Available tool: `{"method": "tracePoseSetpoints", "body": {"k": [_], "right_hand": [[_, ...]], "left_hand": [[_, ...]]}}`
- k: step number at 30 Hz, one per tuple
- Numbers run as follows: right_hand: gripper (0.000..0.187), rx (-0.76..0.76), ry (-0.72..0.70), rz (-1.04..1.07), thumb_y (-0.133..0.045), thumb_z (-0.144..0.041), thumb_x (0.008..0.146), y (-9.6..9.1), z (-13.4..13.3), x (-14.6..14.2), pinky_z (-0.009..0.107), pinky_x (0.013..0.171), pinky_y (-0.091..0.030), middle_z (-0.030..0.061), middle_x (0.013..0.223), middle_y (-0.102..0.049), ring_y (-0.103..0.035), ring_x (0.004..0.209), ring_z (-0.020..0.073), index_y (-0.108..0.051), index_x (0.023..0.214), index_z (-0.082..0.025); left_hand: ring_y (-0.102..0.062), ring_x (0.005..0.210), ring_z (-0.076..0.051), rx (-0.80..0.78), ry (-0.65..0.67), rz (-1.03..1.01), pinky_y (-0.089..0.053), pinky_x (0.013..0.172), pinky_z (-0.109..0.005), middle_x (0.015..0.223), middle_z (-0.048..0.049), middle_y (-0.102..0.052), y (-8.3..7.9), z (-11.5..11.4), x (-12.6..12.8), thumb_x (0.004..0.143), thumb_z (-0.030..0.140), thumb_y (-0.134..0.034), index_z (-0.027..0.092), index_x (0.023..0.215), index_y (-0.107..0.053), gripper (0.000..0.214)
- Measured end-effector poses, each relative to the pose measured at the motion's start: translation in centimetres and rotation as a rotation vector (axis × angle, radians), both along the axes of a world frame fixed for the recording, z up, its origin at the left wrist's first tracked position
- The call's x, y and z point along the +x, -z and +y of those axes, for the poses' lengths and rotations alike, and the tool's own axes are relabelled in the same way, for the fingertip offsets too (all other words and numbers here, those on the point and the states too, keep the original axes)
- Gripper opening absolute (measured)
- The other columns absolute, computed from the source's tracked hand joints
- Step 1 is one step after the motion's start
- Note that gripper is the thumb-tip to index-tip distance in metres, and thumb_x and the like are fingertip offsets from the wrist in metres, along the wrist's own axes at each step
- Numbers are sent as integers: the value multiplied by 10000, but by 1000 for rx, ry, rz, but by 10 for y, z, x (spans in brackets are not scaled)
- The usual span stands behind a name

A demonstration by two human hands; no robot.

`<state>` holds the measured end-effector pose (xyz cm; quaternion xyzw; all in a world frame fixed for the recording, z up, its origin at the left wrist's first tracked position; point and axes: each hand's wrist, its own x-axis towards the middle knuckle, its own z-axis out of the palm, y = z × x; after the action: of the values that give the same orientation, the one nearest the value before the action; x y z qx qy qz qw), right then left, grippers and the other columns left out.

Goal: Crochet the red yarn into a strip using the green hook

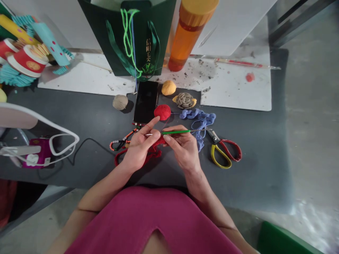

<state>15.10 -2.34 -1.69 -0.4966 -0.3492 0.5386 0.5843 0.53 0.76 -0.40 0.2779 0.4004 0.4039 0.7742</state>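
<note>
My right hand [184, 146] pinches a green-handled crochet hook [176, 132], which lies level with its metal tip toward my left hand. Closed on a strip of red crochet work [155, 151], my left hand [140, 144] has its index finger stretched up toward a red yarn ball [162, 112]. A strand of red yarn runs down from that ball to the hands. Part of the red work is hidden behind my fingers. To the right of the hook sits blue crochet work [202, 121]. A beaded string [123, 141] lies beside my left hand.
Scissors [225, 151] rest on the right. A black phone [146, 102], a grey yarn ball [120, 102], a yellow yarn ball [168, 88] and a crocheted flower [184, 101] lie beyond my hands. A green bag [102, 33] and an orange bottle [186, 38] stand behind.
</note>
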Motion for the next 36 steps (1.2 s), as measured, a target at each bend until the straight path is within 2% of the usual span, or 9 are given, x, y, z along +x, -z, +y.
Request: {"method": "tracePoseSetpoints", "body": {"k": [4, 7, 13, 19, 24, 28, 30, 33, 36], "right_hand": [[305, -11, -20, 20, -760, -568, 927, 0, -2, 1, 288, 663, -674, 2, 868, -808, -742, 724, 145, -796, 1020, -280], [259, -7, -13, 42, -841, -515, 875, -1, -1, 1, 269, 667, -668, -18, 850, -800, -743, 709, 133, -803, 1006, -295], [255, -5, 3, 72, -914, -481, 804, 1, 3, 1, 268, 655, -663, -19, 907, -800, -735, 682, 124, -816, 951, -296], [266, -21, 11, 102, -830, -540, 880, 1, 3, 3, 288, 686, -664, -19, 845, -795, -733, 678, 133, -807, 989, -298], [292, -11, 19, 72, -885, -530, 824, 0, 5, 2, 291, 698, -661, -16, 854, -807, -747, 701, 138, -809, 955, -280], [297, -6, 95, 81, -869, -557, 830, 3, 6, 1, 286, 619, -626, -37, 726, -764, -702, 615, 133, -809, 927, -282], [268, 50, 130, 48, -876, -538, 829, 4, 6, 1, 299, 669, -638, -27, 787, -791, -730, 687, 145, -811, 904, -289], [213, 107, 119, 0, -854, -495, 868, 3, 6, 1, 365, 878, -670, 1, 948, -842, -800, 924, 191, -813, 915, -292], [217, 89, 56, 61, -829, -498, 893, 3, 5, -1, 419, 932, -684, -3, 913, -848, -824, 904, 205, -792, 945, -290]], "left_hand": [[-593, 744, -60, 22, -28, -19, -529, 759, -205, 816, 72, -633, -1, -1, 1, 753, 342, -958, 314, 1262, -796, 535], [-583, 734, -49, 63, -78, 31, -518, 736, -185, 811, 77, -622, 0, -2, 2, 765, 365, -949, 322, 1279, -789, 540], [-645, 838, -115, 96, -95, 128, -550, 892, -277, 878, 28, -704, -2, -3, 2, 878, 504, -838, 293, 1314, -770, 489], [-672, 883, -106, 153, -26, 126, -567, 900, -259, 937, 40, -731, 2, -3, 0, 761, 333, -948, 338, 1353, -745, 626], [-655, 864, -113, 226, -69, 208, -569, 900, -267, 918, 36, -728, 4, -4, -1, 783, 321, -932, 342, 1380, -732, 631], [-679, 889, -142, 232, -49, 208, -583, 917, -312, 977, 2, -755, 1, -5, -1, 844, 419, -880, 325, 1381, -736, 563], [-684, 883, -139, 213, -38, 213, -589, 910, -307, 974, 5, -753, 0, -5, 0, 834, 405, -889, 326, 1393, -725, 587], [-691, 881, -132, 199, -12, 224, -589, 900, -284, 938, 21, -746, -1, -6, 0, 801, 337, -914, 326, 1425, -698, 661], [-704, 909, -136, 211, -2, 227, -589, 919, -285, 996, 12, -773, -2, -6, 0, 794, 309, -913, 325, 1438, -688, 683]]}}
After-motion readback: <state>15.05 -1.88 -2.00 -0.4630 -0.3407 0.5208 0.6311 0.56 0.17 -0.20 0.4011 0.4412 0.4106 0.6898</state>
